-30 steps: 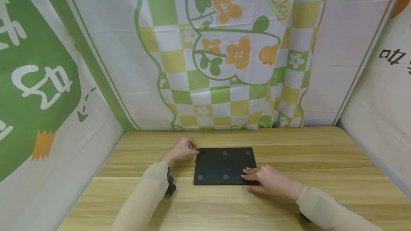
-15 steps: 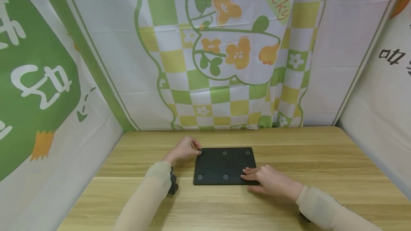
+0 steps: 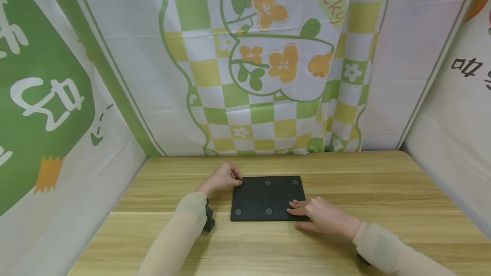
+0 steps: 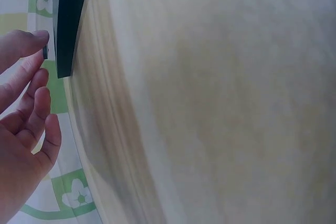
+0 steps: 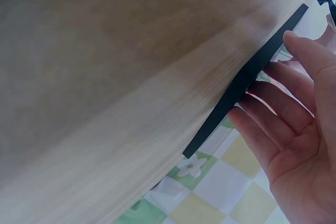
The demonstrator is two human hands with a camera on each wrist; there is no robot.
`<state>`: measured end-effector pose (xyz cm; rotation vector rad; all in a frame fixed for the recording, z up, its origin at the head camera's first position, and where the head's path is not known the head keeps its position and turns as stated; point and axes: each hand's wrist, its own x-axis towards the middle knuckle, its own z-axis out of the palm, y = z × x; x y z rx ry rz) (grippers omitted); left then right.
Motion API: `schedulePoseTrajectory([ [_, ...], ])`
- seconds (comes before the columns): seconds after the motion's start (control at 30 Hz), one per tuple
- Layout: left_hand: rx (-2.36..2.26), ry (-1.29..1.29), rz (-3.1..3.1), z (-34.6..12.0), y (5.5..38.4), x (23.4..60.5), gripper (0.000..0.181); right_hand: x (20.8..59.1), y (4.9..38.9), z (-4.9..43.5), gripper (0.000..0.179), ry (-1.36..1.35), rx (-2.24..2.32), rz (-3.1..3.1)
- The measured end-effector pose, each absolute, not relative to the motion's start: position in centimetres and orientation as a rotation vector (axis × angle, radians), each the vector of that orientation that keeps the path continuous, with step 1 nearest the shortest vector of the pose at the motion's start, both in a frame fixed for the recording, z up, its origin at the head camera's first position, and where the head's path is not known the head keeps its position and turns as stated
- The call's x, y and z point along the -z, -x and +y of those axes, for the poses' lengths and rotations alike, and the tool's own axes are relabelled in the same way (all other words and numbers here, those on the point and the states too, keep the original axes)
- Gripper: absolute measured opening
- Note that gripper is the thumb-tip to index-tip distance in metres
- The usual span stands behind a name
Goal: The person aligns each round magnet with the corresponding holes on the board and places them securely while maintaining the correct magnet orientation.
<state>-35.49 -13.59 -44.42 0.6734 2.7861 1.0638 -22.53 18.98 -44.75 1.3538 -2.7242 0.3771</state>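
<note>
A flat black rectangular board (image 3: 264,197) lies on the wooden table, with several round grey discs on its top, such as the disc (image 3: 269,211) near the front edge. My left hand (image 3: 222,179) is at the board's far left corner. Between its thumb and index finger it pinches a small, thin dark disc (image 4: 45,52), seen edge-on in the left wrist view and just off the board. My right hand (image 3: 326,214) rests on the near right corner, fingers spread over the surface and thumb by the front edge. That corner is hidden under it.
The wooden table (image 3: 345,182) reaches back to a checked green, yellow and white curtain (image 3: 264,114). Printed cloth walls stand close on the left (image 3: 126,139) and right (image 3: 452,118). Each wrist wears a black camera, the left camera (image 3: 209,219) showing clearly.
My left hand has moved slightly right, its fingertips now over the board's far left corner. My right hand and the board have stayed in place.
</note>
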Motion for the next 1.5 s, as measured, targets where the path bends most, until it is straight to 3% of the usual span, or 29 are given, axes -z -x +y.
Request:
schedulePoseTrajectory([
  [1.5, -1.035, -0.655, 2.770, -13.41, 35.93, 44.61, 0.011, 44.89, 22.62, 18.99, 0.043, -1.346, -0.388, -2.740],
])
